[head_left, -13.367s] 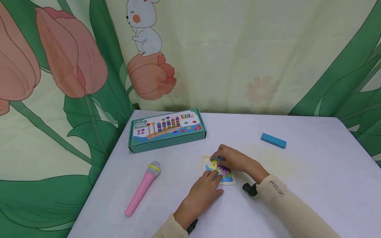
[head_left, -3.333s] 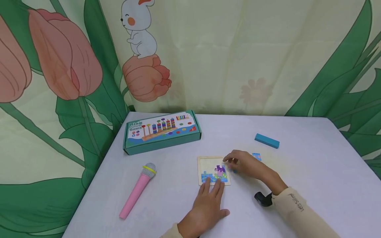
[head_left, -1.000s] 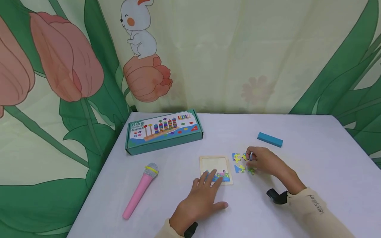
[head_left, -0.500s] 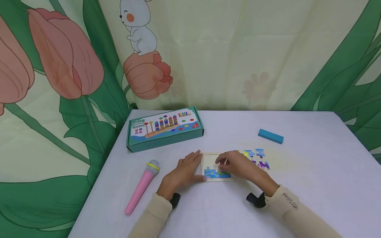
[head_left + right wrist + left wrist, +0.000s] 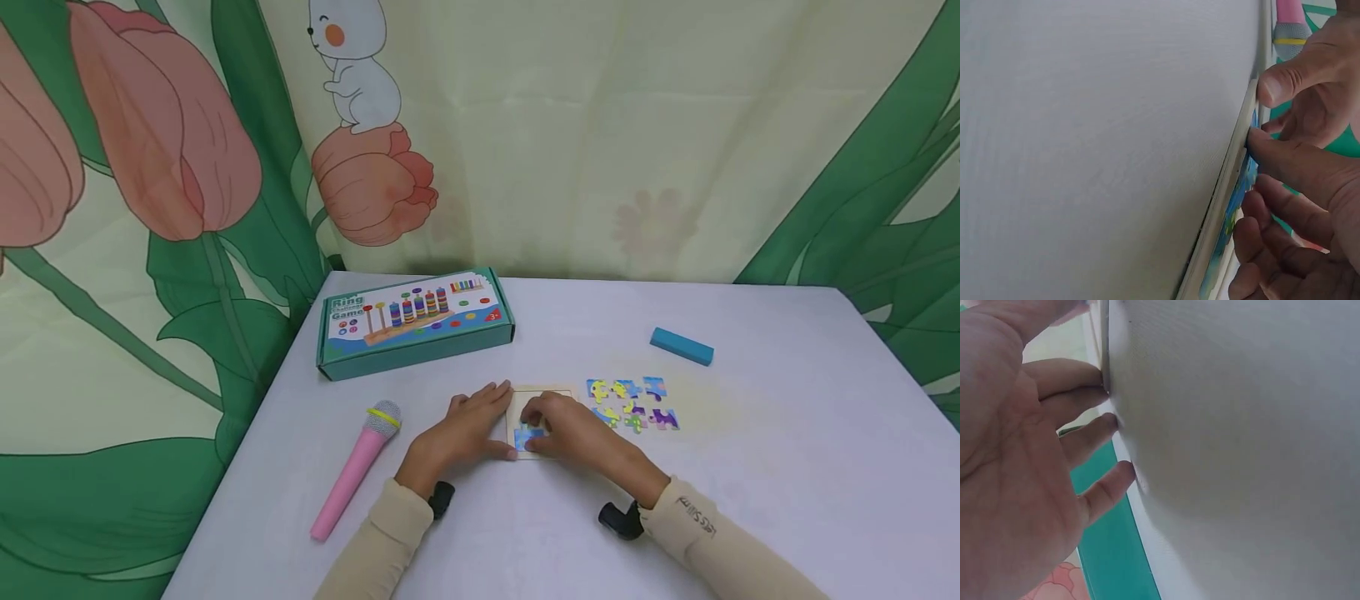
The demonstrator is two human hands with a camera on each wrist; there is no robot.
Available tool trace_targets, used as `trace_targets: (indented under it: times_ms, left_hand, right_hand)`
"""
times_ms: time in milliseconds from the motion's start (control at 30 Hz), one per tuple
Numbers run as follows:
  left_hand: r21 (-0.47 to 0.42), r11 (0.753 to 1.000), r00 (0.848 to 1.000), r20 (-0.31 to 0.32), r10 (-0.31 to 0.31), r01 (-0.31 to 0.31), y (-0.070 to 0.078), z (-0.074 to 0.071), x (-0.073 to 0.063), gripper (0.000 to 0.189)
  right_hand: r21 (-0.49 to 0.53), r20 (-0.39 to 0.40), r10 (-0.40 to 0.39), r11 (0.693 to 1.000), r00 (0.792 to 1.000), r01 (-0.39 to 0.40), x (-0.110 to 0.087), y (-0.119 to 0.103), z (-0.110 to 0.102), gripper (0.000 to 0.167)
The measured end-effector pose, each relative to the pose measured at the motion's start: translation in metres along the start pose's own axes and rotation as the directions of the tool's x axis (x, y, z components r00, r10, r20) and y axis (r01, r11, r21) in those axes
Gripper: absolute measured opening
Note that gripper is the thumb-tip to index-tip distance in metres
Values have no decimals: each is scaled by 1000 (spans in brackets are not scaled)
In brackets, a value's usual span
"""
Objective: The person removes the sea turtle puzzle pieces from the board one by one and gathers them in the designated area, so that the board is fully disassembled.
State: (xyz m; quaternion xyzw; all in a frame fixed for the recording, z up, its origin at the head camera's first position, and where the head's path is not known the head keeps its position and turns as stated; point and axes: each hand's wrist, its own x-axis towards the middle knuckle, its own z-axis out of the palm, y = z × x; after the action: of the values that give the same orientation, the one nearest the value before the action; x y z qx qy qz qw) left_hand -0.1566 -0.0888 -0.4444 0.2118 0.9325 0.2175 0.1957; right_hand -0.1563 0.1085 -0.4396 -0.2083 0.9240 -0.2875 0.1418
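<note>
A small wooden puzzle frame (image 5: 527, 457) lies on the white table, with blue puzzle pieces (image 5: 522, 439) along its near side. My left hand (image 5: 456, 433) is at the frame's left edge, fingers extended and thumb at the near left corner. In the left wrist view its fingertips (image 5: 1107, 422) touch the table and the frame's side. My right hand (image 5: 572, 427) bends over the frame, thumb and forefinger pinching a blue piece at the near left; the palm hides the right part. Several loose puzzle pieces (image 5: 664, 418), yellow, purple and blue, lie in two rows right of the frame.
A green ring game box (image 5: 416, 325) stands at the back left. A pink toy microphone (image 5: 348, 483) with a grey head lies left of my left hand. Farther back on the right is a blue bar-shaped block (image 5: 682, 346). A printed curtain hangs behind the table.
The puzzle was full at first; several pieces now lie to its right. My left hand has shifted from its near side to the left edge. My right hand has just moved left over the frame.
</note>
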Motion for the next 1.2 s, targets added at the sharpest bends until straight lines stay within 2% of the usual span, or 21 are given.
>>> trace_targets:
  times_ms: [233, 500, 600, 733, 833, 933, 1067, 1200]
  left_hand:
    - [6, 1000, 1000, -2, -1, 1, 3, -1, 0, 92]
    - [10, 1000, 1000, 6, -6, 6, 6, -3, 0, 92]
    - [21, 1000, 1000, 5, -11, 10, 6, -2, 1, 92]
    - [33, 999, 1000, 7, -22, 22, 6, 0, 1, 92]
    - [34, 999, 999, 9, -31, 31, 8, 1, 1, 92]
    - [33, 998, 999, 6, -48, 47, 9, 1, 1, 92]
    - [37, 997, 998, -5, -66, 66, 10, 1, 0, 93]
    - [32, 997, 998, -12, -70, 70, 10, 2, 0, 93]
  right_hand:
    - [19, -13, -83, 996, 996, 83, -1, 1, -3, 30]
    - [3, -30, -78, 997, 996, 79, -3, -1, -2, 31]
    - [49, -49, -112, 992, 992, 114, -5, 1, -2, 27]
    - [173, -100, -146, 972, 984, 161, -11, 7, -9, 17]
    - [257, -133, -93, 958, 987, 125, -18, 16, -22, 15]
    - [298, -131, -14, 953, 991, 53, -26, 30, -39, 14]
    - [302, -69, 100, 950, 993, -75, -41, 49, -55, 14]
    - [274, -12, 176, 947, 984, -166, -57, 63, -60, 13]
